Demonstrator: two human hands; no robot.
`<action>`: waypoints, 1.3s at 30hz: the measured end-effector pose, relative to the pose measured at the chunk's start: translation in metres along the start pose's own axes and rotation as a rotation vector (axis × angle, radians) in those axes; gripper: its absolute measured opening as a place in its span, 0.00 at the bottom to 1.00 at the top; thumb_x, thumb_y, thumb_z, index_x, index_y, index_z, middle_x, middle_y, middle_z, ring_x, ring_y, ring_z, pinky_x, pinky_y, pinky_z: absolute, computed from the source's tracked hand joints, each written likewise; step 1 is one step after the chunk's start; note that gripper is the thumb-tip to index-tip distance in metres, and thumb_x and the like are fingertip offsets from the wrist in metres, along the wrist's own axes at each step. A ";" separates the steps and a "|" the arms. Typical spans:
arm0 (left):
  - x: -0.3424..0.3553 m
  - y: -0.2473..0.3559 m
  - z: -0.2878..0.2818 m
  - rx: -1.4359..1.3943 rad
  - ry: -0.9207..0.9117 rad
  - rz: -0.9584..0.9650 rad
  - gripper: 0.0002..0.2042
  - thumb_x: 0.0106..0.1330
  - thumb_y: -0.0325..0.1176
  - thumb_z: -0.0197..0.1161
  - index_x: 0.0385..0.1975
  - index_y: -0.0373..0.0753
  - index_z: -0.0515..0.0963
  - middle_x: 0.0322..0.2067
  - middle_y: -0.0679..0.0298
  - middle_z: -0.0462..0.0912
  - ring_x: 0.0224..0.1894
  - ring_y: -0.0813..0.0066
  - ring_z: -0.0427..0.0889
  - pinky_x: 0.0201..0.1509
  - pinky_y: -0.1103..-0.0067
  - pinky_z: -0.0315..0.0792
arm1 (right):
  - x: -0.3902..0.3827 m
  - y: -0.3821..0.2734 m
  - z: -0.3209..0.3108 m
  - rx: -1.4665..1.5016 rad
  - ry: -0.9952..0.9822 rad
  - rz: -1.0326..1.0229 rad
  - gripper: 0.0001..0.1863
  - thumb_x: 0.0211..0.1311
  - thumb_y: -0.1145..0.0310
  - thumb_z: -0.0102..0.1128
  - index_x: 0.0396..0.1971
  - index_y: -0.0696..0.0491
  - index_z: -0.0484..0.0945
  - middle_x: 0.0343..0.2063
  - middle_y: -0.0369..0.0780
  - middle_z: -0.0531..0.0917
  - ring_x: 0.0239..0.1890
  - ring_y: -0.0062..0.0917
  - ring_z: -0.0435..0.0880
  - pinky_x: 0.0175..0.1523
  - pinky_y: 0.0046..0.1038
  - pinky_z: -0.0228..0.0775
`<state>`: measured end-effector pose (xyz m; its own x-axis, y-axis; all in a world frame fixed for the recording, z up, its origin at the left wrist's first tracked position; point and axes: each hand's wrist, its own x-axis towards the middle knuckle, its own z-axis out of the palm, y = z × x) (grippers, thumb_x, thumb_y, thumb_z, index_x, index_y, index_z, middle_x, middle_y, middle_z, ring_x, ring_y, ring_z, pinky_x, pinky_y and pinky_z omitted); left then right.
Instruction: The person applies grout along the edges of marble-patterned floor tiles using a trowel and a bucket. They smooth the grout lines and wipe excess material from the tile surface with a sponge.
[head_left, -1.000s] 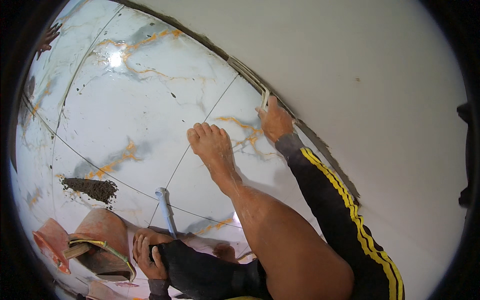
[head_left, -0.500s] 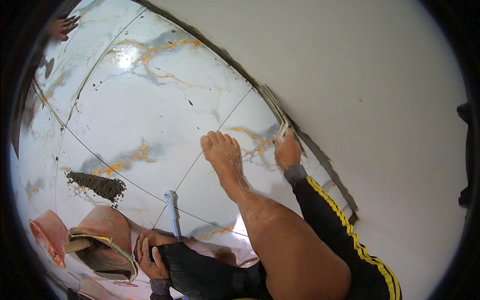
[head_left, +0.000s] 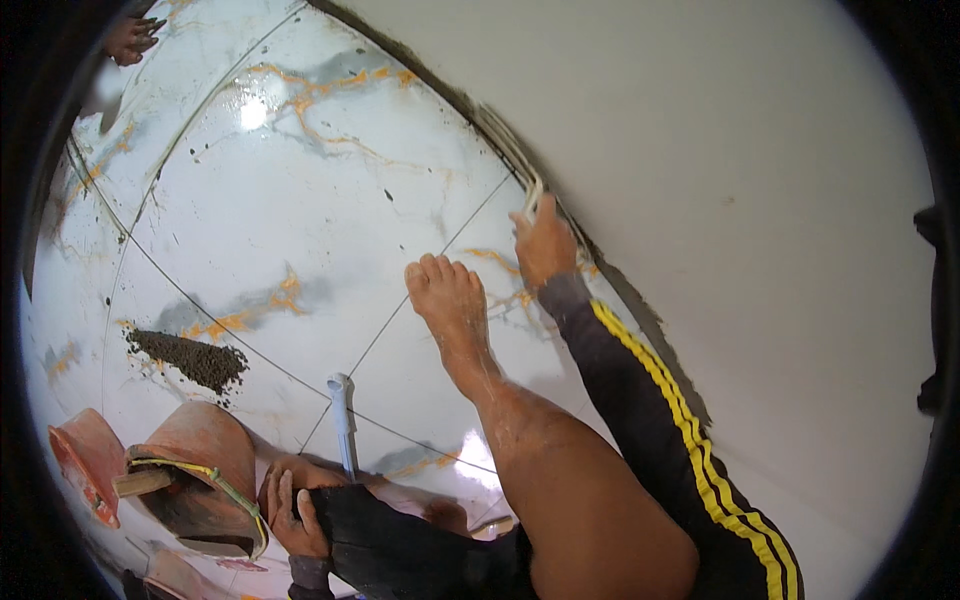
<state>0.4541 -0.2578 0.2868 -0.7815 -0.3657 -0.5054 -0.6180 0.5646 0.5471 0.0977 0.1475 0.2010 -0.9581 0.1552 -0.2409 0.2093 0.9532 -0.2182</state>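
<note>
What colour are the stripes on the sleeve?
Yellow, on the black sleeve of the right hand, in the head view.

Your right hand (head_left: 545, 245) at the seam between tiled floor (head_left: 300, 200) and wall (head_left: 720, 200), ahead of your foot (head_left: 455, 300). Left hand (head_left: 290, 505) near you, bucket (head_left: 195, 475) just left; mortar pile (head_left: 190, 358) beyond bucket.

The scene is brightly and evenly lit, daylight-like. A small hard glare spot sits on the glossy white marble-patterned floor tile with orange veins (head_left: 300, 190), which also carries a softer sheen nearer the bare foot (head_left: 450, 300). Shadows are faint and short beside that foot. The fisheye bends the tile joints and the plain white wall (head_left: 760, 200) into curves, and a black rim surrounds the picture. Focus is sharp mid-frame, softer toward the rim.
</note>
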 end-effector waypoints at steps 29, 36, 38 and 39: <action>0.004 -0.003 -0.009 0.137 -0.072 0.117 0.21 0.73 0.39 0.57 0.57 0.30 0.81 0.64 0.43 0.77 0.69 0.42 0.71 0.73 0.59 0.63 | 0.039 -0.092 0.000 0.050 0.104 -0.128 0.23 0.69 0.55 0.64 0.49 0.59 0.71 0.38 0.58 0.85 0.44 0.58 0.84 0.48 0.54 0.73; 0.006 -0.005 -0.003 0.081 -0.054 0.123 0.20 0.74 0.38 0.55 0.55 0.29 0.81 0.62 0.44 0.79 0.69 0.40 0.70 0.74 0.55 0.60 | -0.065 0.036 -0.019 -0.048 0.080 0.047 0.23 0.70 0.51 0.58 0.46 0.60 0.75 0.37 0.60 0.84 0.43 0.59 0.83 0.48 0.56 0.72; 0.009 -0.003 -0.003 0.147 -0.066 0.172 0.20 0.74 0.38 0.55 0.55 0.28 0.81 0.61 0.44 0.79 0.69 0.41 0.70 0.74 0.54 0.59 | -0.102 0.096 -0.023 -0.087 0.005 0.174 0.23 0.70 0.52 0.58 0.47 0.59 0.75 0.37 0.59 0.85 0.42 0.59 0.83 0.47 0.56 0.72; 0.010 -0.001 -0.003 0.172 -0.091 0.168 0.20 0.74 0.38 0.55 0.55 0.28 0.80 0.61 0.44 0.79 0.69 0.41 0.70 0.75 0.54 0.59 | -0.119 0.121 -0.024 -0.089 -0.001 0.217 0.22 0.70 0.53 0.58 0.47 0.59 0.75 0.36 0.59 0.85 0.41 0.59 0.83 0.47 0.56 0.73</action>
<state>0.4467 -0.2637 0.2834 -0.8562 -0.1923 -0.4794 -0.4505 0.7322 0.5108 0.2321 0.2510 0.2260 -0.8922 0.3587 -0.2743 0.3922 0.9166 -0.0771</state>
